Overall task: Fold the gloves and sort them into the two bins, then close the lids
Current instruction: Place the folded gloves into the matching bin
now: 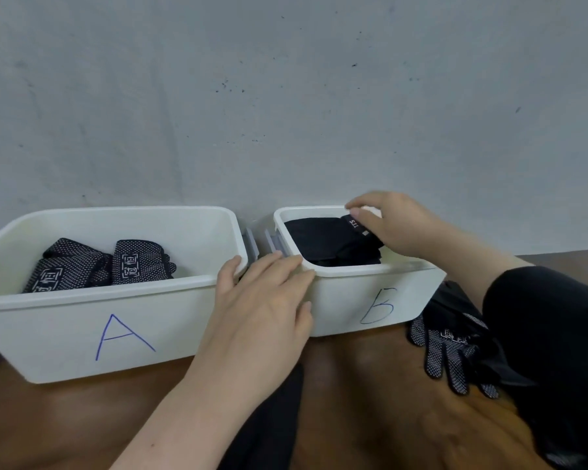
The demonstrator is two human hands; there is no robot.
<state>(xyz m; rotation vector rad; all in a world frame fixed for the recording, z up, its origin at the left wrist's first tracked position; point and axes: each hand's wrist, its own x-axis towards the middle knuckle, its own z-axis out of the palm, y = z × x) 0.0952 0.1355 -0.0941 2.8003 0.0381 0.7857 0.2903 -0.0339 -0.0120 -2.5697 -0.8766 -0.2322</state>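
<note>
2 bins (116,320); right hand (391,225) holds plain gloves (330,242).

Bins A (82,337) and B (347,300): smooth white plastic, slight sheen. Gloves (455,347): dark knitted cloth, white-dotted. Surface (353,401): glossy brown wood. Wall (286,96): matt grey, speckled.

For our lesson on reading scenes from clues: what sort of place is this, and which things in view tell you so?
Probably a plain workroom or sorting station, not a home: a bare grey wall, a brown wooden table, and two white bins hand-marked A and B holding folded gloves.
</note>
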